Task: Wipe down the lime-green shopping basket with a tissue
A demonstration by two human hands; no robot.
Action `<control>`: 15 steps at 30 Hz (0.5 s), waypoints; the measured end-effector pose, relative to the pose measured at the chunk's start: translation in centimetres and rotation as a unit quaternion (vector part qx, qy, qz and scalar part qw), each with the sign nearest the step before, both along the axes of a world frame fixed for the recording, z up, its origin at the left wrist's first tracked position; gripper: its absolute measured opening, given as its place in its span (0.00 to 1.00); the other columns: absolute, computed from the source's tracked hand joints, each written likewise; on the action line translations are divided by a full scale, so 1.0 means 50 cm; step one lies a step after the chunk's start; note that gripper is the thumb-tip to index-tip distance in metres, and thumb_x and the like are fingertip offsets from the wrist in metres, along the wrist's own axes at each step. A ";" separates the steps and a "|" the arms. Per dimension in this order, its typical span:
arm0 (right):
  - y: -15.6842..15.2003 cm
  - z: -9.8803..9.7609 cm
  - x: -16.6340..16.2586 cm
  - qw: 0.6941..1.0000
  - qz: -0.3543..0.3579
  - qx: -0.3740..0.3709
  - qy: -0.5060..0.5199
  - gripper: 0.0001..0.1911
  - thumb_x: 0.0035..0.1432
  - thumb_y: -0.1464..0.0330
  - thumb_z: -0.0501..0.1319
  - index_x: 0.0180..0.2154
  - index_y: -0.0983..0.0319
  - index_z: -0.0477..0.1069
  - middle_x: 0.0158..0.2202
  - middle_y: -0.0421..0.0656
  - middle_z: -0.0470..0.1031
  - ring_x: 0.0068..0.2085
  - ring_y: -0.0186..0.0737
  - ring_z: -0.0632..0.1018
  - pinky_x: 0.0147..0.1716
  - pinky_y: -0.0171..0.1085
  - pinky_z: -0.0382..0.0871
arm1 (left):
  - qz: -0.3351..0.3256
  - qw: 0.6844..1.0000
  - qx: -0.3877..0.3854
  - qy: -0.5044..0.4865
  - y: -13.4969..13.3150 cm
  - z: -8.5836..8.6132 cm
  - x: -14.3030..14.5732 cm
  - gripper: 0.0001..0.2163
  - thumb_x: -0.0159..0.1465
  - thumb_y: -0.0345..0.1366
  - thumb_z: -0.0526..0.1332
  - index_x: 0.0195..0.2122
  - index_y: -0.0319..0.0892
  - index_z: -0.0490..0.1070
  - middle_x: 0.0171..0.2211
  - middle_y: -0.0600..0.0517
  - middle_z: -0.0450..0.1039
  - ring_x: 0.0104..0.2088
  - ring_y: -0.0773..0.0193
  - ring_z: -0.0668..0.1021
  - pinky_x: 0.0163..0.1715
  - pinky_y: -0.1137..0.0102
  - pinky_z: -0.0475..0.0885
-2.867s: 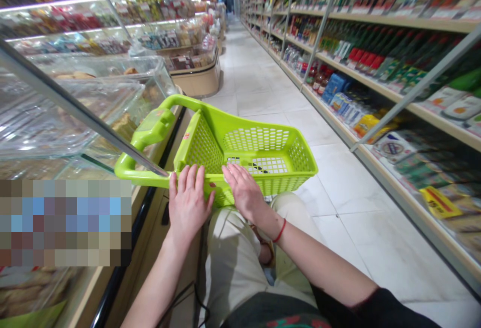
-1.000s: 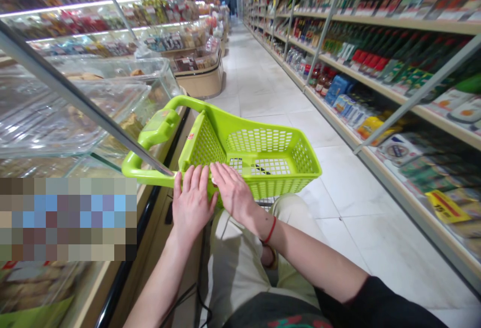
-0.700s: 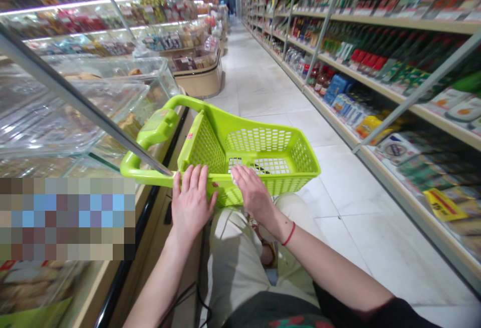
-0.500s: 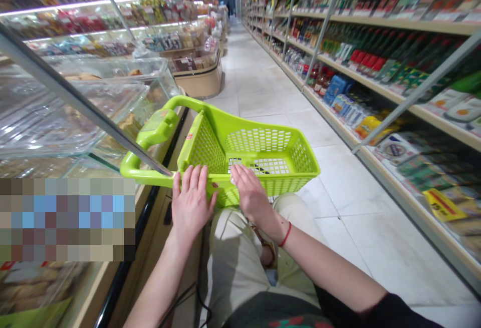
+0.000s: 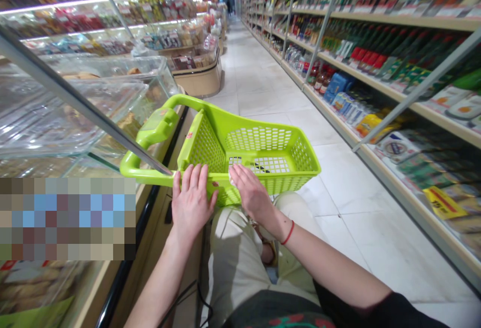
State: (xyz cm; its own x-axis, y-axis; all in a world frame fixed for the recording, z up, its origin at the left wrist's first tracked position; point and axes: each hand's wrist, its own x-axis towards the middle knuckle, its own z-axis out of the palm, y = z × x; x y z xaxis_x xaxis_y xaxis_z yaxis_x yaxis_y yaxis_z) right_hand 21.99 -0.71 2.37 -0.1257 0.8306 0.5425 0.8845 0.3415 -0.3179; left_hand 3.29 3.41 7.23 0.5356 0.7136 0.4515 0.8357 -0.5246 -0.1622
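A lime-green plastic shopping basket (image 5: 263, 142) with a curved handle (image 5: 158, 127) stands in front of me, tilted toward the aisle; its inside looks empty. My left hand (image 5: 191, 203) lies flat on the basket's near rim, fingers stretched out and together. My right hand (image 5: 252, 194) rests flat on the same rim a little to the right, fingers extended over the edge, a red string on its wrist. Neither hand grips anything. My legs in light trousers show below the basket.
Glass-fronted food display cases (image 5: 75, 102) run along the left. Long shelves (image 5: 394, 67) of bottles and packages line the right. A white tiled aisle (image 5: 263, 82) stretches ahead between them. A curved wooden display stand (image 5: 199, 77) sits further up on the left.
My right hand slid along the rim from beside the left hand to a spot further right. The left hand and the basket have stayed put.
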 end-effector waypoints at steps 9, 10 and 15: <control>-0.002 -0.001 -0.001 0.999 -0.025 -0.008 0.021 0.29 0.67 0.77 0.45 0.67 0.70 0.58 0.68 0.54 0.63 0.69 0.48 0.63 0.68 0.51 0.58 | -0.004 1.000 0.003 -0.007 -0.002 0.000 -0.001 0.29 0.68 0.43 0.55 0.67 0.32 0.58 0.64 0.37 0.65 0.67 0.44 0.63 0.70 0.48 0.46; 0.000 0.003 -0.004 1.000 -0.012 -0.010 0.019 0.29 0.67 0.77 0.46 0.68 0.68 0.56 0.68 0.53 0.62 0.69 0.48 0.62 0.68 0.51 0.58 | -0.004 1.000 0.003 -0.008 -0.002 0.000 -0.001 0.29 0.68 0.43 0.55 0.67 0.32 0.58 0.64 0.37 0.65 0.67 0.44 0.63 0.70 0.48 0.46; 0.000 -0.004 0.006 1.000 0.012 0.003 0.012 0.29 0.68 0.76 0.45 0.69 0.67 0.56 0.68 0.54 0.62 0.70 0.47 0.60 0.68 0.51 0.59 | -0.004 1.000 0.000 -0.007 -0.001 -0.001 -0.001 0.29 0.68 0.42 0.55 0.67 0.32 0.58 0.65 0.37 0.64 0.67 0.44 0.63 0.70 0.48 0.46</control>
State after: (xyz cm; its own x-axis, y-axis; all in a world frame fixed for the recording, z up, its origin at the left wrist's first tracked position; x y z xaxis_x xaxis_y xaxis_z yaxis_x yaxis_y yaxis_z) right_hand 22.31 -0.70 2.19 -0.1322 0.8244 0.5503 0.8684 0.3640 -0.3367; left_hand 3.25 3.35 7.18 0.5351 0.7089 0.4594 0.8335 -0.5315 -0.1507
